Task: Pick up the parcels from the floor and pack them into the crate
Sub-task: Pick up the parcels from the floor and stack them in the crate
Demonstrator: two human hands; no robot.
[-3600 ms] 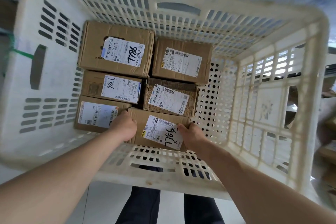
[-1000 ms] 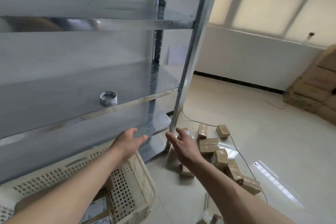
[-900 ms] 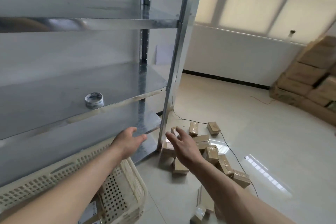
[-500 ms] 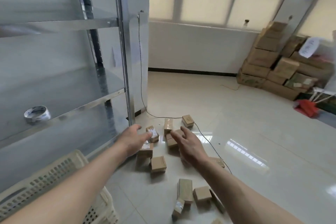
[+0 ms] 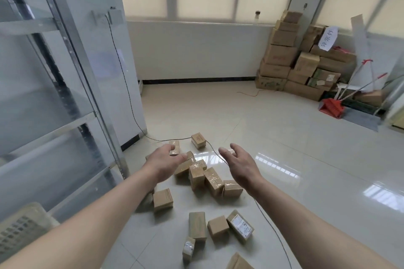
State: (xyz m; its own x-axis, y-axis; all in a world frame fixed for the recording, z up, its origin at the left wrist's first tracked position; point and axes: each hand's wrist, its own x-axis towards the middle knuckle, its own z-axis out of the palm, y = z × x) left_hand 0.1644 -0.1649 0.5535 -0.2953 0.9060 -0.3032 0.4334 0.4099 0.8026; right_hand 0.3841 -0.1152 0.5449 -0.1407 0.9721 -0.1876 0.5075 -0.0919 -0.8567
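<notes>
Several small brown cardboard parcels [image 5: 213,179] lie scattered on the glossy tiled floor ahead of me, some taped, one with a white label [image 5: 240,226]. My left hand [image 5: 162,165] and my right hand [image 5: 240,165] are stretched out in the air above the pile, both empty with relaxed fingers, palms facing each other. Only a corner of the cream plastic crate [image 5: 20,225] shows at the lower left edge; its inside is out of view.
A metal shelving rack [image 5: 72,85] stands on the left. A thin black cable [image 5: 265,218] runs across the floor through the parcels. Large stacked cartons [image 5: 295,65] and a red dustpan [image 5: 331,108] fill the far right corner.
My view has swung right from the crate and rack to the floor. Both hands left the parcel in the crate and now reach out empty over the scattered parcels.
</notes>
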